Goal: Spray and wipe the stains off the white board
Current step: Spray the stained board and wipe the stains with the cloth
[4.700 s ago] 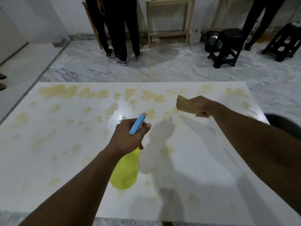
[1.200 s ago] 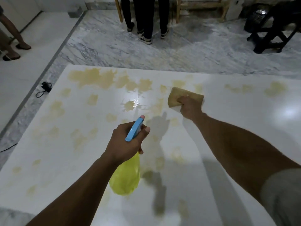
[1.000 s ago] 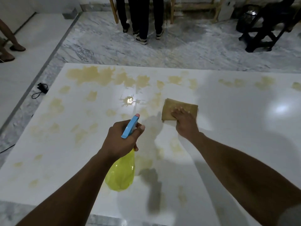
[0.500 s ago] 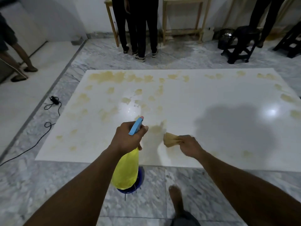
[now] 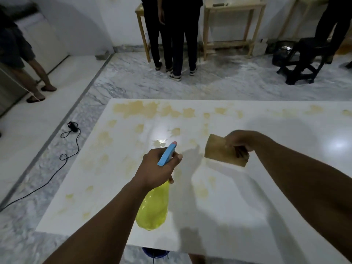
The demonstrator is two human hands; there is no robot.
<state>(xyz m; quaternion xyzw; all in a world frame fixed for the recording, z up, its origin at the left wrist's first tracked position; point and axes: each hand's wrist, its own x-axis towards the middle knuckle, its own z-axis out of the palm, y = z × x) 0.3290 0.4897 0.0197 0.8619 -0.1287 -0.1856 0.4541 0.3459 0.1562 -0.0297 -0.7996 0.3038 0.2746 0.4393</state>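
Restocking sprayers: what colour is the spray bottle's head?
Light blue, with a pink nozzle tip; the spray bottle itself is yellow. Head view.

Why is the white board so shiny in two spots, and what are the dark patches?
Head view: light glare makes two bright spots on the white board, one just past the spray bottle, one far right; the grey patches near the cloth are shadows.

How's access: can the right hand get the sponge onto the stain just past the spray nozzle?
Probably yes. The right hand holds the sponge over the white board right of that stain, only bare board between; the spray bottle nozzle stops short of it.
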